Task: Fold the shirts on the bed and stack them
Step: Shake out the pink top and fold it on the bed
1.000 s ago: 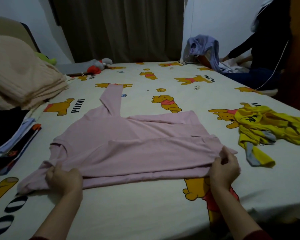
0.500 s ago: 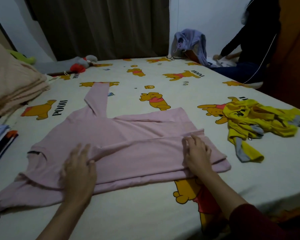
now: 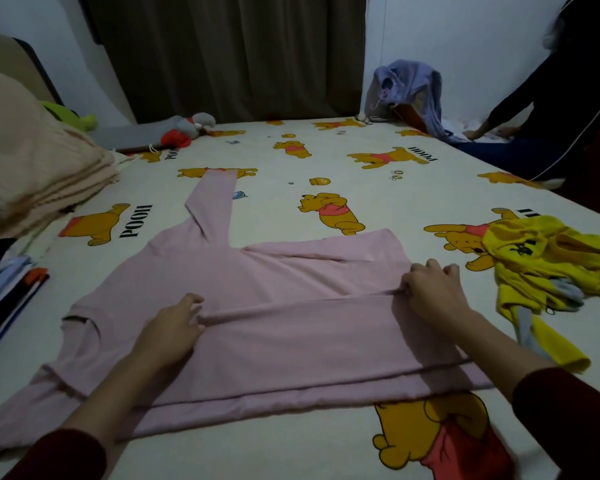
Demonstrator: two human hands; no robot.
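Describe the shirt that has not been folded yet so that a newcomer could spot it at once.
Start at the bed with its cartoon-bear sheet and look to its right edge. There, just right of the pink shirt, lies the yellow shirt. It is the only crumpled garment, bright yellow with grey patches.

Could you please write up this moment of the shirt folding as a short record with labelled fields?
surface: bed with a cartoon bear sheet
garment in work: pink shirt, spread flat, near side folded over, one sleeve pointing away
left hand: pinches the fold's edge
right hand: pinches the same edge further right
waiting: yellow shirt, crumpled, to the right
stack: folded clothes at the bed's left edge
other: second person seated at the far right corner
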